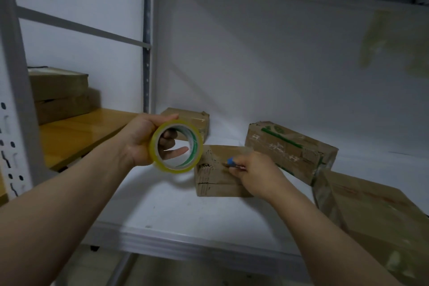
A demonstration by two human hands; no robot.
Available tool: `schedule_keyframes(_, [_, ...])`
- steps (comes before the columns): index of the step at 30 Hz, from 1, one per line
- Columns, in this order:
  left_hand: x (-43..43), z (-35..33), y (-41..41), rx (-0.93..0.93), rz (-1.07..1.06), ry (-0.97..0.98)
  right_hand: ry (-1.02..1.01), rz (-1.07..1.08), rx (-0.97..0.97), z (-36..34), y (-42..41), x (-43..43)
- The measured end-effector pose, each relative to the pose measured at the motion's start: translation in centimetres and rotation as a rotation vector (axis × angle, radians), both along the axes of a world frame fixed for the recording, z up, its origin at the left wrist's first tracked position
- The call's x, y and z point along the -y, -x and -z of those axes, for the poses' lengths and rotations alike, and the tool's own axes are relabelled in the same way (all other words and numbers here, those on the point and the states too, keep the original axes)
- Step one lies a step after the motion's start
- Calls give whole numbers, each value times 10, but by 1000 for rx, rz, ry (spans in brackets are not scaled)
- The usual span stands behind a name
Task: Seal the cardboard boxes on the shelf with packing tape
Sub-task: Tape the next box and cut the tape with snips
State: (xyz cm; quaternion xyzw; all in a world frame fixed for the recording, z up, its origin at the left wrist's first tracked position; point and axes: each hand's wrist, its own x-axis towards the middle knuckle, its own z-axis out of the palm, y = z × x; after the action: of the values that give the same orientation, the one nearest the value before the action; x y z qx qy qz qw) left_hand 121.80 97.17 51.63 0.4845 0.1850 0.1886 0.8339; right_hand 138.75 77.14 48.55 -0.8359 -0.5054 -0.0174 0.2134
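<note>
Six cardboard boxes show in all. Two lie stacked (pixel 58 83) on the wooden shelf (pixel 81 132) at far left, and four sit on the white shelf (pixel 162 204). The left hand (pixel 139 139) curls round the one tape roll (pixel 196 146), held above the white shelf with its hole facing the viewer and fingers showing through it. Behind the roll lies a small box (pixel 185 118). Just right of the roll, the middle box (pixel 218 169) lies flat, long side running left to right. The right hand (pixel 257 174) pinches a small blue tool (pixel 229 161) against its top. Further right are a green-printed box (pixel 290 148) and a large box (pixel 371 216).
</note>
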Motion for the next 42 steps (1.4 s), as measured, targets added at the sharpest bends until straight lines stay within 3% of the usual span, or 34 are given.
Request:
schedule_keyframes(3, [-4, 3, 4, -41, 66, -16, 12, 43, -15, -7, 0, 2])
schedule_keyframes(8, [-4, 18, 3, -40, 125, -15, -165, -9, -168, -7, 16, -10])
schedule_keyframes(12, [-2, 17, -7, -5, -103, -26, -155, 87, -180, -5, 7, -19])
schedule_keyframes(15, [-6, 10, -16, 123, -262, -67, -164, 86, -154, -10, 1, -25])
schedule_keyframes(18, [-13, 14, -32, 167, -282, -209, -168, 85, -137, -14, 6, -33])
schedule_keyframes(21, [-13, 30, -50, 29, -365, -444, -104, 85, -262, -20, 5, -42])
schedule_keyframes(26, [-17, 65, -59, 93, -123, -689, -110, -9, -325, -19, -12, -44])
schedule_keyframes(32, [-13, 78, -63, 87, -105, -985, -147, -50, -402, -14, -18, -50])
schedule_keyframes(38, [-10, 85, -61, 73, -90, -1085, -76, -98, -287, -20, -22, -48])
schedule_keyframes(42, [-8, 86, -60, 76, -108, -1112, 19, -97, 1, -24, -18, -48])
